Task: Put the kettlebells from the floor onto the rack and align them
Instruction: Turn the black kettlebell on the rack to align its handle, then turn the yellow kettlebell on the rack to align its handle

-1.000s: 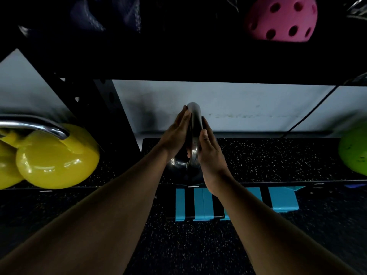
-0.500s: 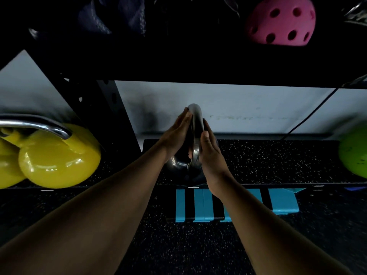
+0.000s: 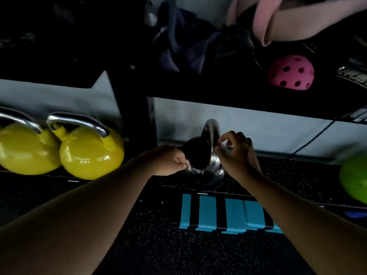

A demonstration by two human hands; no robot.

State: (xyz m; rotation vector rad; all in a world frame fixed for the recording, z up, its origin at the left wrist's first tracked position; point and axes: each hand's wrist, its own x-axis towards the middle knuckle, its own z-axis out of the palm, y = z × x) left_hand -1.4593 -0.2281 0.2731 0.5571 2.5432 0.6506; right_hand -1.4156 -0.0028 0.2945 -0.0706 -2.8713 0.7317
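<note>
A black kettlebell [image 3: 195, 153] with a chrome handle stands on the lower rack shelf [image 3: 282, 175], in the middle of the view. My left hand [image 3: 168, 161] is curled against its left side, fingertips on the bell near the handle's base. My right hand [image 3: 237, 153] is at the handle's right side, thumb and forefinger pinched on the chrome. Two yellow kettlebells [image 3: 90, 153] [image 3: 23, 151] stand side by side on the shelf section to the left. A green kettlebell [image 3: 354, 181] shows partly at the right edge, blurred.
A black rack upright [image 3: 137, 116] separates the yellow kettlebells from the black one. The upper shelf holds dark cloth [image 3: 178, 46], a pink perforated ball [image 3: 291, 72] and pink fabric. Blue striped blocks [image 3: 226, 215] lie on the speckled floor [image 3: 158, 245] below the shelf edge. A cable runs along the wall.
My hands were pressed flat on both sides of the handle; now they have spread apart, left curled low on the bell, right pinching the handle. The view has pulled back and tilted up.
</note>
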